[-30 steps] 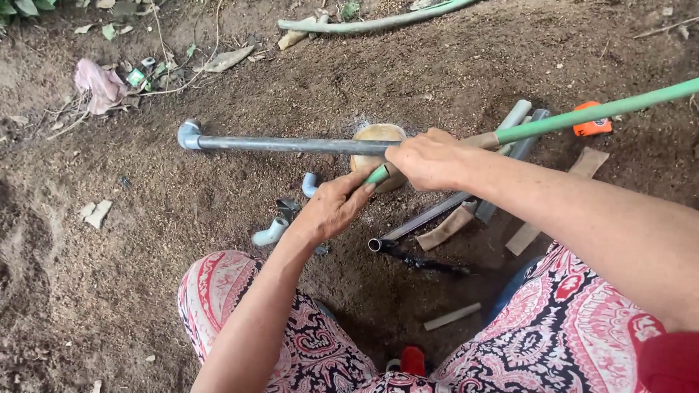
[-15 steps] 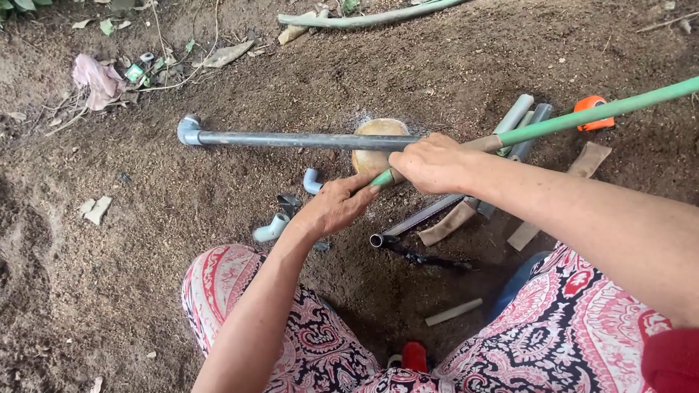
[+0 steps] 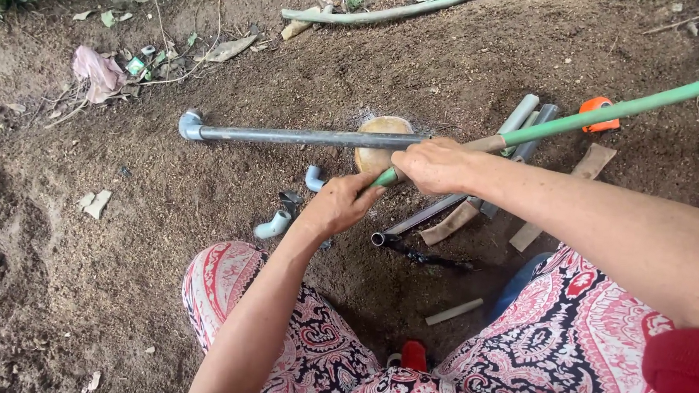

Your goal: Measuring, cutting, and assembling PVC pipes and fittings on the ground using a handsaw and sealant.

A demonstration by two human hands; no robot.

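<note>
The person crouches over bare soil, and the right hand (image 3: 436, 165) is clamped around the near end of a long grey pipe (image 3: 305, 137) and the green hose (image 3: 600, 116) that runs off toward the right edge of the ground in view. The left hand (image 3: 340, 204) is closed on the hose's lower end just below, fingers pinching it — the two hands nearly touch. The pipe lies level across a round tan block (image 3: 382, 143) and carries an elbow fitting (image 3: 189, 124) at its far left end.

The likeliest trouble is the pipe rolling or sliding off the block, since it seems to rest on a curved top and only one hand steadies it. If the hose is being forced against the pipe end, a slip could drive the knuckles into the dirt or bend the hose. Loose elbows (image 3: 275, 225) and short pipe lengths (image 3: 422, 218) lie just beside the knees — a shifted foot could scatter them or push soil into an open end.
</note>
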